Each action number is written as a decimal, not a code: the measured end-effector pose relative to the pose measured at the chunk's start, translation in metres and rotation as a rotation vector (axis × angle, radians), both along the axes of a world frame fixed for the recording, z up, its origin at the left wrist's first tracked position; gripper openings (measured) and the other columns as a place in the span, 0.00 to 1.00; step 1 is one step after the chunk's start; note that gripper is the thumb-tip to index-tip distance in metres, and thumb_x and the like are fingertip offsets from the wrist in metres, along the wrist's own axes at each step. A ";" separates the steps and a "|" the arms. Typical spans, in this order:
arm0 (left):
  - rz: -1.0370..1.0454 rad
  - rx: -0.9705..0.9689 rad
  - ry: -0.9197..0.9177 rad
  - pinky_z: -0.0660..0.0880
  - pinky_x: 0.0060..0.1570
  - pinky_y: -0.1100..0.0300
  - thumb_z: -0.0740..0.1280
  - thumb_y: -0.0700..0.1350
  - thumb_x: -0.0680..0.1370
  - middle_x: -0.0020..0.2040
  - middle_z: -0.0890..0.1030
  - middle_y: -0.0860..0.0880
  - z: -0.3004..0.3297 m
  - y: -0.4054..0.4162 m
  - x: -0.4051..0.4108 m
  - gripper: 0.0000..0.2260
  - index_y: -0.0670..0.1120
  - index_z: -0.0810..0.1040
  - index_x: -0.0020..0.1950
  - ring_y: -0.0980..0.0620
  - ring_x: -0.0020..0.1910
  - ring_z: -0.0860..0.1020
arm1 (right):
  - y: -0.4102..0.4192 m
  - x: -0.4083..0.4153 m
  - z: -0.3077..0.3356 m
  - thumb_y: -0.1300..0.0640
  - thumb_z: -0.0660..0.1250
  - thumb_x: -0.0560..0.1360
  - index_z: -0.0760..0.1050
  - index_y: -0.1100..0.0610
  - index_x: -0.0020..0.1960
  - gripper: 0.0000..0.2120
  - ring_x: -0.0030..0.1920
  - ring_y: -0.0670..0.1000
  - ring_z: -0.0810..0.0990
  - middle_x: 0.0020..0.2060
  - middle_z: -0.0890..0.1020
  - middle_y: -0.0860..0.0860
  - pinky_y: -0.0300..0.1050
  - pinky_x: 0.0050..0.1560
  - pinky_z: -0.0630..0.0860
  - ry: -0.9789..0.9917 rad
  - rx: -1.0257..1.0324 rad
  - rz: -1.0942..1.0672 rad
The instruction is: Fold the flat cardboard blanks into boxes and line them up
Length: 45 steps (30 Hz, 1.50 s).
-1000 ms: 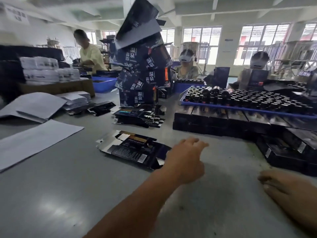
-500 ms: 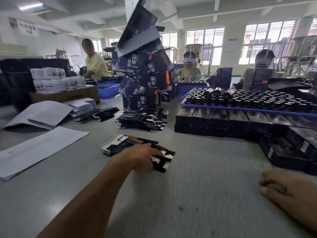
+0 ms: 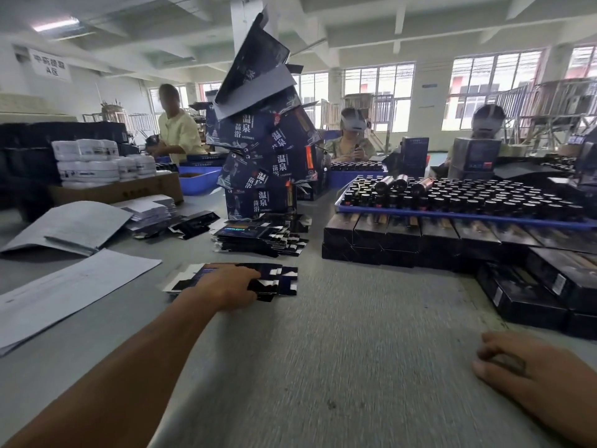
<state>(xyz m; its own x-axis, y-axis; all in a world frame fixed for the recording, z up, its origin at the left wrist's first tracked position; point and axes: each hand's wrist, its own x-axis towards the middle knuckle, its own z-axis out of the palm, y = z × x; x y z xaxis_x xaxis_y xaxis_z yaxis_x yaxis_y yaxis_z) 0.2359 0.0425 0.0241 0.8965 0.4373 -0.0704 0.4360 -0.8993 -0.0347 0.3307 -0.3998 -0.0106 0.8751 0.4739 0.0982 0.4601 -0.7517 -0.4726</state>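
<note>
Cardboard blanks point(image 3: 277, 281) lie under left hand point(image 3: 227, 287).

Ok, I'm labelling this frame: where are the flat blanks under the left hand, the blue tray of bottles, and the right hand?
flat blanks point(image 3: 284, 279): head view, right end.
blue tray point(image 3: 452, 216): head view, front rim.
right hand point(image 3: 529, 379): head view, back of hand.

A blue tray point(image 3: 452, 211) of dark bottles point(image 3: 468, 197) sits right; white paper sheets point(image 3: 71, 286) lie left.

Bright factory hall, barred windows point(image 3: 494, 88) (daylit), white ceiling beams point(image 3: 420, 24).
</note>
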 end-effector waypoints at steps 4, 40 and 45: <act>-0.007 0.138 -0.122 0.77 0.55 0.51 0.59 0.50 0.84 0.61 0.80 0.48 0.005 -0.003 -0.014 0.15 0.58 0.73 0.71 0.47 0.58 0.79 | 0.000 0.001 -0.001 0.37 0.72 0.68 0.76 0.30 0.48 0.10 0.49 0.45 0.81 0.47 0.83 0.40 0.45 0.53 0.75 -0.002 0.003 -0.002; -0.641 -0.064 -0.580 0.55 0.75 0.52 0.68 0.74 0.68 0.75 0.59 0.54 -0.035 -0.219 0.030 0.53 0.53 0.43 0.81 0.51 0.73 0.58 | 0.013 -0.004 0.014 0.50 0.61 0.83 0.78 0.50 0.61 0.11 0.43 0.55 0.86 0.49 0.87 0.54 0.51 0.41 0.80 0.587 1.009 -0.075; -0.643 0.047 -0.641 0.63 0.70 0.51 0.72 0.66 0.70 0.71 0.66 0.49 -0.031 -0.227 0.027 0.44 0.49 0.60 0.79 0.48 0.69 0.67 | 0.012 -0.007 0.016 0.57 0.70 0.79 0.78 0.54 0.55 0.06 0.41 0.54 0.86 0.47 0.87 0.54 0.48 0.39 0.81 0.485 1.015 -0.071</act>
